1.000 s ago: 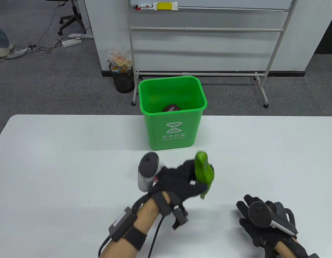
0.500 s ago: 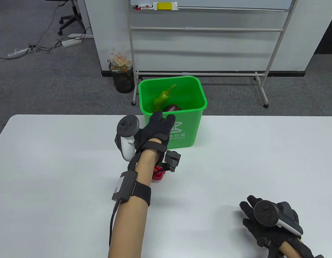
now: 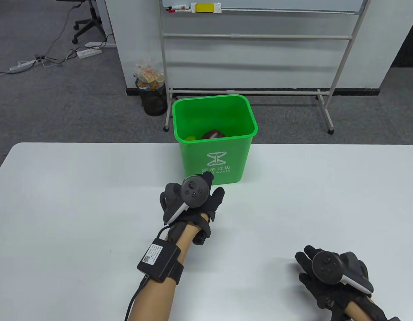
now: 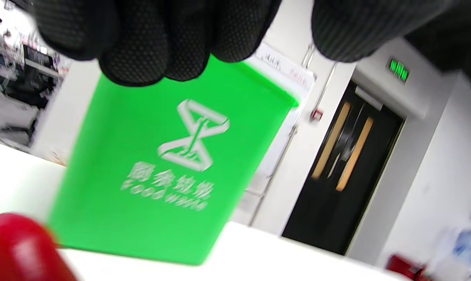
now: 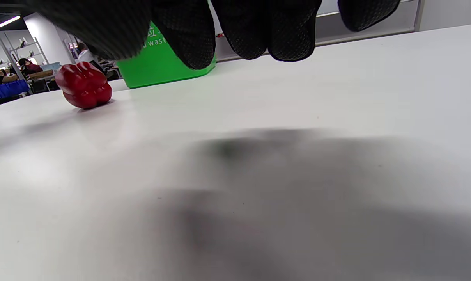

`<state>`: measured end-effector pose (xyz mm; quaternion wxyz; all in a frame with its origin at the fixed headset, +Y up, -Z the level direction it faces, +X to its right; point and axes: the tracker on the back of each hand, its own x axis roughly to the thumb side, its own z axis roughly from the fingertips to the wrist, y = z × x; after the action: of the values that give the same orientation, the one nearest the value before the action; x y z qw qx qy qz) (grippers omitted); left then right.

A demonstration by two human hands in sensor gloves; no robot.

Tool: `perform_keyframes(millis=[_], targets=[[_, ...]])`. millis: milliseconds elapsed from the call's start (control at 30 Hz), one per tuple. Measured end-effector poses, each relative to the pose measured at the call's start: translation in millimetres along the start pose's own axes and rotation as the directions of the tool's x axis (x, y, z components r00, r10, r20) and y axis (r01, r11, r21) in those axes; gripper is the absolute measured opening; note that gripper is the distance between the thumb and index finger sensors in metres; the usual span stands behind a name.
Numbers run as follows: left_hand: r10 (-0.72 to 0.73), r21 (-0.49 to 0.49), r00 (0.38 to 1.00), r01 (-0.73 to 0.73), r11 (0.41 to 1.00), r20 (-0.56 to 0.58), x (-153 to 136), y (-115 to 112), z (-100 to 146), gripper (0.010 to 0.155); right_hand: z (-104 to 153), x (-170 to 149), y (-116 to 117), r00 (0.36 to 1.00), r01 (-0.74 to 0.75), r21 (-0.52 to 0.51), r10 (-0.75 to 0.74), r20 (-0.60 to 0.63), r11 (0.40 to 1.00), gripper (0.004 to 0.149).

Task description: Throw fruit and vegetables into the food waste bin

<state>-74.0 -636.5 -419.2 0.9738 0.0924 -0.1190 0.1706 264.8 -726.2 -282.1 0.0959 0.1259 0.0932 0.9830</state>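
The green food waste bin (image 3: 214,160) stands at the table's far edge. A dark purple vegetable (image 3: 213,134) and a bit of the green pepper (image 3: 190,137) lie inside it. My left hand (image 3: 213,192) hovers palm down in front of the bin, holding nothing; its fingers (image 4: 161,58) hang before the bin (image 4: 149,164). A red bell pepper (image 5: 83,84) sits on the table beside the bin (image 5: 161,66). It is hidden under my left hand in the table view and shows at the left wrist view's corner (image 4: 17,249). My right hand (image 3: 305,264) rests flat on the table, empty.
The white table (image 3: 76,200) runs wide to the left and right of the bin. Behind the bin on the floor stand a black mesh wastebasket (image 3: 153,98) and a whiteboard stand (image 3: 326,110).
My left hand carried the green pepper to the bin and let it go; the pepper dropped inside. The hand then drew back towards me and turned palm down. The right hand stayed put.
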Motion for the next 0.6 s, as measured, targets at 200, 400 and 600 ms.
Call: perform_keyframes(millis=[200, 400, 600], targets=[[-0.388, -0.181, 0.922, 0.377, 0.908, -0.024, -8, -65, -1, 0.082, 6, 5, -8, 0.998, 0.032, -0.108, -0.026, 0.06, 0.994, 0.067], [-0.468, -0.255, 0.88, 0.436, 0.863, -0.079, -23, -95, -1, 0.093, 10, 10, -11, 0.994, 0.034, -0.149, -0.018, 0.105, 0.988, 0.067], [-0.49, -0.312, 0.864, 0.437, 0.843, -0.113, -34, -111, -3, 0.092, 10, 11, -9, 0.994, 0.025, -0.135, -0.01, 0.106, 0.99, 0.067]])
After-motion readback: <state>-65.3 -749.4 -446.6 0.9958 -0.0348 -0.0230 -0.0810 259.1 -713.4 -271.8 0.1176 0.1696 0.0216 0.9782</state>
